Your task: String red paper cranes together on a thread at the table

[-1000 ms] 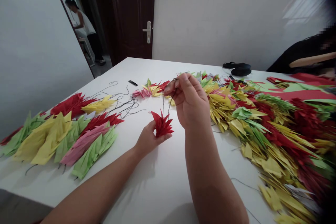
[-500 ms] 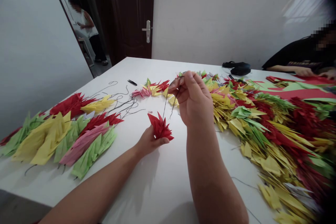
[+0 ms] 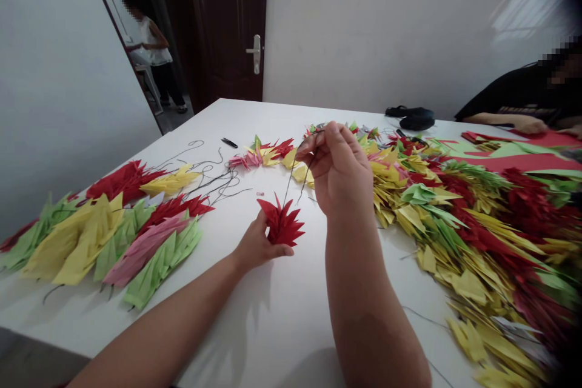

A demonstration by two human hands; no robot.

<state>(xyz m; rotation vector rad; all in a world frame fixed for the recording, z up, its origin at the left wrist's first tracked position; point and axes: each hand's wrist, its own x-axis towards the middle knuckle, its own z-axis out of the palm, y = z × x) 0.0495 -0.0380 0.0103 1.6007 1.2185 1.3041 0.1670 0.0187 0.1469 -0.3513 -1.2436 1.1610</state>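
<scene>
The left hand (image 3: 261, 239) is curling its thumb and fingers around a red paper bundle (image 3: 286, 227), holding it low over the tabletop (image 3: 282, 327). The right hand (image 3: 343, 173) is pinching a black thread (image 3: 290, 180) higher up, and the thread is slanting down into the top of the bundle. A short thread end is dangling under the right hand's fingers.

White room is lying open below the left hand and between the two arms. More is showing behind the hands, reaching to the far edge. The near edge is peeking out at the lower left, and the left edge is slanting along by the wall.

The bundle is sitting between the left thumb and fingers. It is showing lots of folded, pointy tips, which are poking up and out like a spiky flower.

On the left, red, yellow, green and pink paper strips (image 3: 157, 227) are lying side by side, with loose black strings (image 3: 213, 179) trailing from them. On the right, a big paper heap (image 3: 454, 224) is covering much of the top, crowding near the right arm. Farther back, little black snips (image 3: 229, 142) are lying alone, and a black pouch (image 3: 416, 118) is resting near the far edge. A person in black (image 3: 509, 97) is sitting at the far right.
</scene>
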